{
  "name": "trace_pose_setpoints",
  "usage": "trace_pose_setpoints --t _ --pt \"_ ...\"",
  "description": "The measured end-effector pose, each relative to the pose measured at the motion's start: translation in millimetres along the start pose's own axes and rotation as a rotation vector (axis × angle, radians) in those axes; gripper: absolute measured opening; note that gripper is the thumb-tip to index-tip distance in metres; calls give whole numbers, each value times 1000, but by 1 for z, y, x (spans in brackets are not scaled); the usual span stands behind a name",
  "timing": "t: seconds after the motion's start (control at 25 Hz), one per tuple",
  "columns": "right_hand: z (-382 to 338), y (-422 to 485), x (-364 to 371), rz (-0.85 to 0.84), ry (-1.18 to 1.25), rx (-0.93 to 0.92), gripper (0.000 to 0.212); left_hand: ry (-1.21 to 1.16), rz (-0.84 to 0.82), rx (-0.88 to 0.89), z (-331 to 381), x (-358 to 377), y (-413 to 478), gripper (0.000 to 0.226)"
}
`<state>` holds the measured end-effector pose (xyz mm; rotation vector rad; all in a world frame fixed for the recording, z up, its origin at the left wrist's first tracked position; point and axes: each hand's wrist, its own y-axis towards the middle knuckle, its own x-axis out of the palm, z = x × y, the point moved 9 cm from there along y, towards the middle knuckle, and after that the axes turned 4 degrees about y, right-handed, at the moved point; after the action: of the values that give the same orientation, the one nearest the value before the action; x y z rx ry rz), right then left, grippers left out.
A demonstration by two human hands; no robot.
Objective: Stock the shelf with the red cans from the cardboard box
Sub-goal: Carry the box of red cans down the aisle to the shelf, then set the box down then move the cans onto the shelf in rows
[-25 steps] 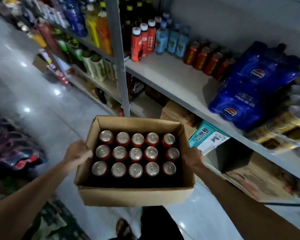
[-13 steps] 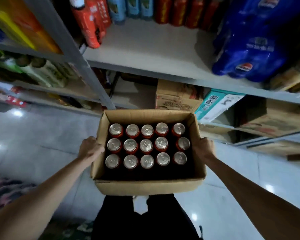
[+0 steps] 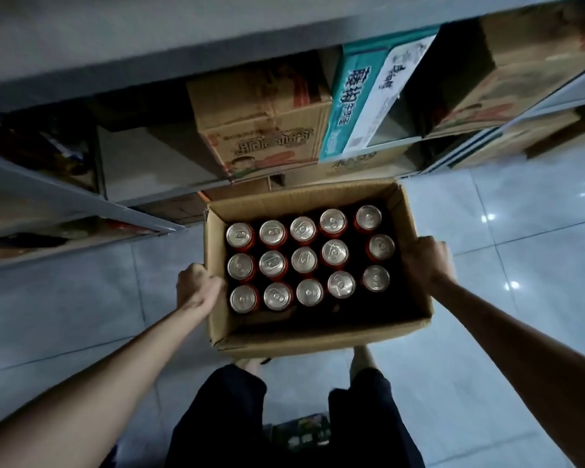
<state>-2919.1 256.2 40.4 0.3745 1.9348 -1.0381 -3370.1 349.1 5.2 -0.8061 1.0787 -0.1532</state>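
An open cardboard box [image 3: 318, 336] hangs low over the tiled floor in front of the shelving. Inside stand several red cans [image 3: 304, 230] with silver tops, in three rows, upright. My left hand [image 3: 196, 287] grips the box's left wall. My right hand [image 3: 426, 261] grips its right wall. The grey shelf board [image 3: 115, 42] runs across the top of the view, seen from above; its upper contents are out of frame.
Under the shelf board sit a brown printed carton [image 3: 260, 130], a teal and white carton [image 3: 362, 96] and more brown cartons [image 3: 520, 79] to the right. A lower grey shelf edge [image 3: 81, 201] juts out at left. My legs and feet stand just behind the box.
The box has come down toward the floor and the view has tilted downward. The bottles and blue packs on the upper shelf have left the frame. Both hands keep their grip.
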Motion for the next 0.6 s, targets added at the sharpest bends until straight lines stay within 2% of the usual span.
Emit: trace_pose_setpoints --t 0.08,0.2,0.28,0.6 --pt "29 32 25 -15 14 14 18 0 18 -22 3 40 17 27" --pt "72 96 79 -50 13 -3 13 37 26 -48 7 117 54 21" --pt "96 141 117 -62 -5 -21 12 36 8 -76 3 170 86 25" --pt "151 293 257 -33 13 -57 15 -43 27 -124 -1 330 223 27"
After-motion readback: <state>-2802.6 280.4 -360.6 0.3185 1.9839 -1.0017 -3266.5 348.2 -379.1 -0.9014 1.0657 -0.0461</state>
